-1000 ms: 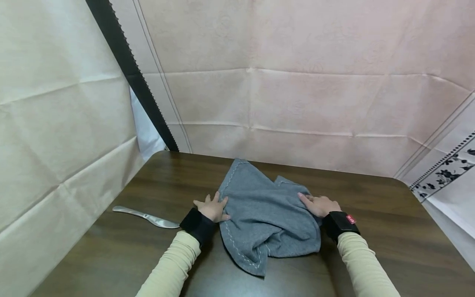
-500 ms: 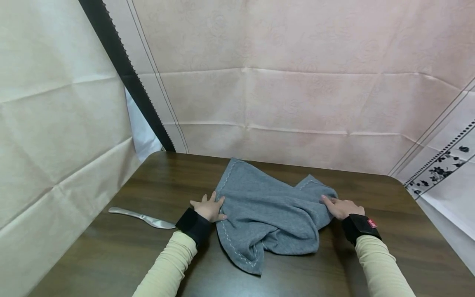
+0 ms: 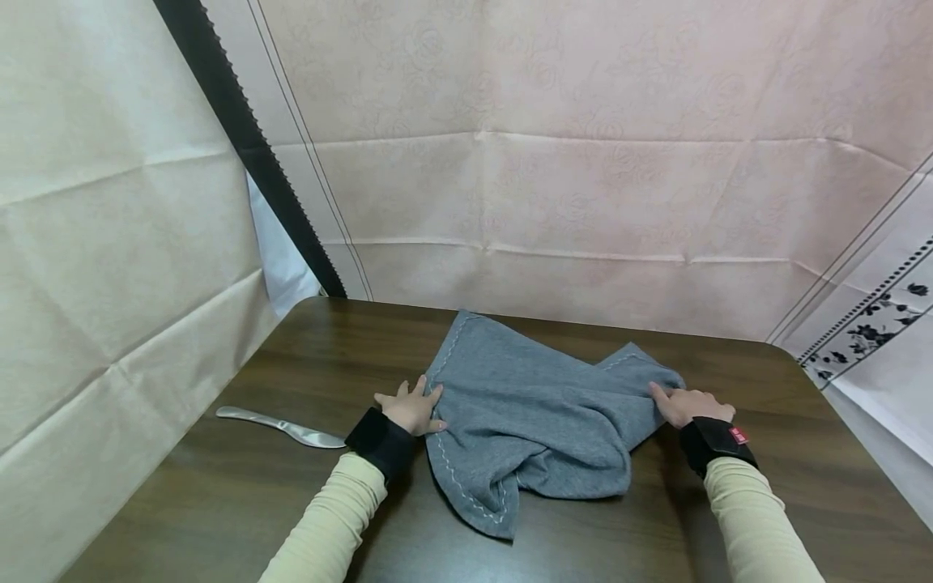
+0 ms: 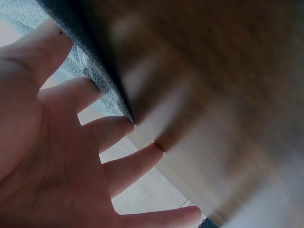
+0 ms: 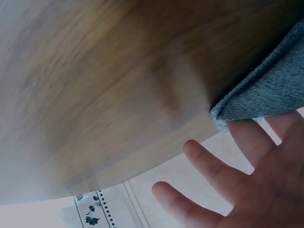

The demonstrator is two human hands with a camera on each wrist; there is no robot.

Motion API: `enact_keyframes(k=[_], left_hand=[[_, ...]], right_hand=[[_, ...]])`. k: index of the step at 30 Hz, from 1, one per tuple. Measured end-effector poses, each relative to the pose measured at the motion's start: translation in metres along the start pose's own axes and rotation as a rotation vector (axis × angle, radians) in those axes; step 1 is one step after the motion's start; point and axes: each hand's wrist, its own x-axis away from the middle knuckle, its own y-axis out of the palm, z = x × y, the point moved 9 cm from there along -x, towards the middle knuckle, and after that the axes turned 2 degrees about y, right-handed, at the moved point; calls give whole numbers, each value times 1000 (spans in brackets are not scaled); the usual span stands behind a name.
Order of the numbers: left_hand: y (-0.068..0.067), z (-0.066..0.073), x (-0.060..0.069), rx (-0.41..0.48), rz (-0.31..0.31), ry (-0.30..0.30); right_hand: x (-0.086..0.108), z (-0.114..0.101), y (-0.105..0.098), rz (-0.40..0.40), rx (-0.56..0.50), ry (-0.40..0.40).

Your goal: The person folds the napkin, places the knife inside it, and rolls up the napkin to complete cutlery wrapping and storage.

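Note:
A crumpled blue-grey cloth [image 3: 532,405] with a pale stitched border lies on the dark wooden table. My left hand [image 3: 411,410] rests on the cloth's left edge with its fingers spread; in the left wrist view, the hand [image 4: 71,147] has fingertips against the cloth edge [image 4: 90,52]. At the cloth's upper right corner, my right hand [image 3: 688,406] touches the fabric. From the right wrist view, the fingers of that hand [image 5: 247,175] look fairly straight, two of them against the cloth [image 5: 270,90]; its thumb is hidden there.
A silver table knife [image 3: 291,429] lies left of my left hand. The table [image 3: 219,502] has rounded far corners. Behind it hangs a creased pale sheet [image 3: 568,194], with another sheet [image 3: 124,291] along the left side.
My right hand has moved to the right, and the cloth's upper right corner has moved with it, spreading the fabric wider. My left hand has stayed at the left edge.

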Motion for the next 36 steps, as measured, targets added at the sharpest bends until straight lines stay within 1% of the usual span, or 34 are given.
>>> enact_keyframes(k=[4, 8, 13, 18, 23, 29, 32, 36], left_hand=[[-1, -4, 3, -8, -14, 17], [0, -7, 9, -8, -35, 42], [1, -11, 15, 6, -42, 69], [4, -14, 19, 13, -42, 87], [6, -15, 20, 16, -46, 97], [4, -15, 21, 39, -42, 97], [2, -14, 21, 68, -26, 105], [3, -15, 21, 96, -19, 106]], right_hand=[[1, 5, -2, 17, 4, 41], [2, 10, -3, 15, 1, 77], [3, 13, -5, 17, -7, 91], [5, 15, -6, 11, -9, 76], [6, 17, -5, 17, -4, 59], [4, 14, -4, 20, 0, 41], [1, 12, 0, 29, -5, 28], [-2, 9, 8, 27, -11, 8]])
